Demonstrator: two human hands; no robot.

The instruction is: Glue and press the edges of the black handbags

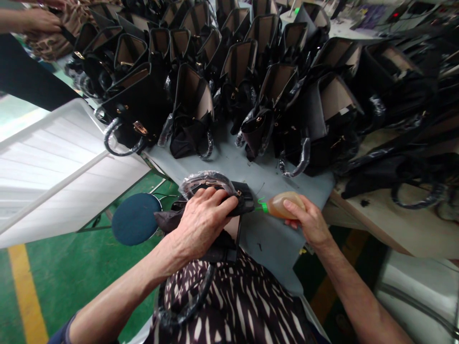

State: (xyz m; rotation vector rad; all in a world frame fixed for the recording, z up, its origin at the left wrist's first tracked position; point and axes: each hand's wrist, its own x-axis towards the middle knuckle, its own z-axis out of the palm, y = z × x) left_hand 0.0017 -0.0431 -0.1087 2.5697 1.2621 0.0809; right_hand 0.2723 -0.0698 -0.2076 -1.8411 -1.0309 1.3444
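Note:
A black handbag [245, 197] lies on its side at the near edge of the table, partly over my lap. Clear plastic film wraps its handles. My left hand [206, 217] presses down on the bag, fingers bent over its upper edge near a gold fitting; the hand hides much of that part. In my right hand [304, 217] is a squeeze bottle [281, 205] of amber liquid with a green cap, held sideways. Its thin nozzle points left, close to the bag's right end. Whether the tip touches the bag, I cannot tell.
Many black handbags [193, 95] crowd the back of the grey table [265, 177]. To the left are a round blue stool [136, 219] and a white slatted panel [64, 162]. A wooden-edged table [394, 229] stands right. Another person's hand [41, 21] rests on brown material, top left.

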